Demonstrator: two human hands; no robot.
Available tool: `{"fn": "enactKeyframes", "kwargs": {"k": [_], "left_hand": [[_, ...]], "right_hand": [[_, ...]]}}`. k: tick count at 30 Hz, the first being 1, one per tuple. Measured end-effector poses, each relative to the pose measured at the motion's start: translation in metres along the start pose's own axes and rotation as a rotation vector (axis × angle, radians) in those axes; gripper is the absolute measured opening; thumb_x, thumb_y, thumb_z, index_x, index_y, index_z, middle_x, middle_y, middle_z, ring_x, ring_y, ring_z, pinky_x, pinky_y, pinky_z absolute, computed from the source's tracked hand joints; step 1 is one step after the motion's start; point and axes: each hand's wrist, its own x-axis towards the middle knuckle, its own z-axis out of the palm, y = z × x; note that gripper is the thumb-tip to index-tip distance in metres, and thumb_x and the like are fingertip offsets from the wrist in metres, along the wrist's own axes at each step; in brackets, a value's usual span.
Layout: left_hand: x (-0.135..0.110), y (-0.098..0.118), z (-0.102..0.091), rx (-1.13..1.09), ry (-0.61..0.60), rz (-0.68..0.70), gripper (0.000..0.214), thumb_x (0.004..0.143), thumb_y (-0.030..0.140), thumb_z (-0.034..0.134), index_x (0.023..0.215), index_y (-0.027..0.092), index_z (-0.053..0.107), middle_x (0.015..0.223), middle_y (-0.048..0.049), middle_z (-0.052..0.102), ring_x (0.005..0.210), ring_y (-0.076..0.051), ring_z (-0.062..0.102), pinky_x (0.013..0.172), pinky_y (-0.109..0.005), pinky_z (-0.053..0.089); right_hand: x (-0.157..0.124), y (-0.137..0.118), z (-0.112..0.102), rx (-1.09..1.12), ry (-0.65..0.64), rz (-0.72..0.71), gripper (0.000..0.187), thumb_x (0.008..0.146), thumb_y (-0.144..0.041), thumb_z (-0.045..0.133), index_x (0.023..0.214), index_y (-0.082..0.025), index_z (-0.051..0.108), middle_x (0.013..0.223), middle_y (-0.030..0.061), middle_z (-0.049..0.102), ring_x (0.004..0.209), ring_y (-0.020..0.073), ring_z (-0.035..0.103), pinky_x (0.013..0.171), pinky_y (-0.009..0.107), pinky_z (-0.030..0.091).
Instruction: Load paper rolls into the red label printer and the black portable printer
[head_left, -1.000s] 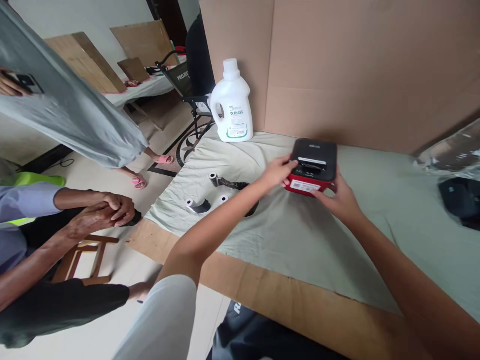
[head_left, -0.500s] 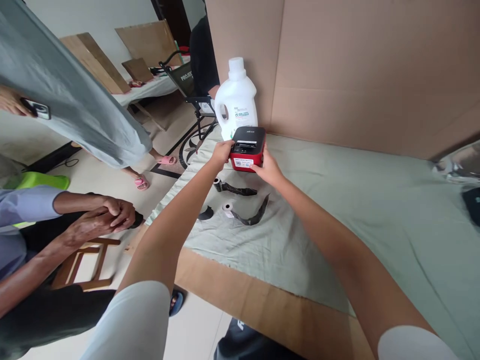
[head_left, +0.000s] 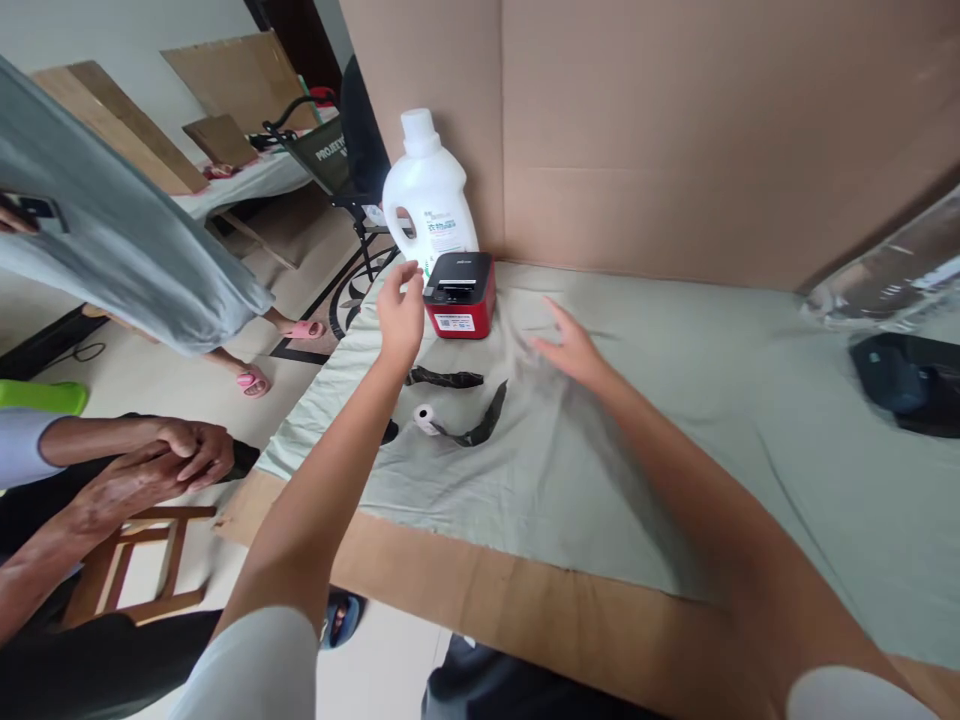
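A small red and black label printer [head_left: 459,294] stands on the pale green cloth [head_left: 675,420], in front of a white detergent bottle [head_left: 428,196]. My left hand [head_left: 400,308] hovers just left of the printer, fingers apart, holding nothing. My right hand [head_left: 571,345] is open to the printer's right, low over the cloth and a little blurred. Two small paper rolls with dark strips [head_left: 450,425] lie on the cloth nearer me, one partly behind my left forearm.
A tall cardboard wall [head_left: 675,130] backs the cloth. A dark pouch [head_left: 904,380] lies at the right edge beneath shiny plastic wrap [head_left: 885,270]. A seated person's clasped hands [head_left: 161,460] are at the left, over a wooden stool [head_left: 142,560]. Another person in grey stands beyond.
Both hands carried the printer left across the cloth, set it down in front of the bottle and let go. They have now drawn back from it, open.
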Motion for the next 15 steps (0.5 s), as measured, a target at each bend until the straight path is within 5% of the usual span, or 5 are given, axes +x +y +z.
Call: {"fn": "enactKeyframes", "kwargs": {"k": [3,6,9,12,15], "left_hand": [[-0.090,0.031,-0.019,0.046,-0.077,0.139,0.033,0.104,0.039,0.046,0.120,0.024,0.071,0.122,-0.0057,0.075,0.100,-0.021,0.069,0.097,-0.039,0.056],[-0.202,0.046,-0.026,0.186,-0.663,0.294,0.034,0.099,0.041,0.056,0.124,0.035,0.077,0.126,-0.0057,0.077,0.121,-0.029,0.070,0.111,-0.048,0.053],[-0.291,0.047,-0.022,0.267,-1.177,0.403,0.062,0.094,0.049,0.064,0.155,0.042,0.055,0.165,-0.0022,0.049,0.156,-0.034,0.043,0.132,-0.060,0.027],[-0.334,0.042,-0.017,0.321,-1.326,0.443,0.076,0.097,0.055,0.060,0.166,0.044,0.030,0.174,0.0009,0.029,0.165,-0.035,0.024,0.134,-0.066,0.013],[-0.344,0.037,-0.016,0.383,-1.287,0.489,0.076,0.099,0.055,0.057,0.167,0.044,0.025,0.173,0.0001,0.030,0.164,-0.035,0.024,0.134,-0.066,0.016]], "right_hand": [[-0.068,0.009,-0.114,-0.121,0.182,0.025,0.077,0.066,-0.039,0.094,0.138,-0.032,0.068,0.159,0.0061,0.057,0.155,0.0373,0.043,0.136,0.061,0.017],[-0.151,0.016,-0.248,-0.335,0.452,0.048,0.074,0.059,-0.034,0.097,0.128,-0.029,0.072,0.159,0.0084,0.056,0.160,0.0381,0.032,0.138,0.058,0.006],[-0.219,0.011,-0.356,-0.481,0.726,0.038,0.085,0.053,-0.032,0.101,0.129,-0.039,0.065,0.169,-0.0047,0.042,0.168,0.0307,0.007,0.138,0.048,-0.009],[-0.252,0.003,-0.414,-0.485,0.928,0.263,0.104,0.035,-0.026,0.107,0.128,-0.034,0.060,0.173,0.0048,0.036,0.167,0.0371,0.007,0.137,0.052,-0.009],[-0.254,0.001,-0.430,-0.462,0.876,0.411,0.111,0.031,-0.034,0.107,0.131,-0.024,0.058,0.163,0.0226,0.045,0.160,0.0441,0.026,0.134,0.064,0.010]]}}
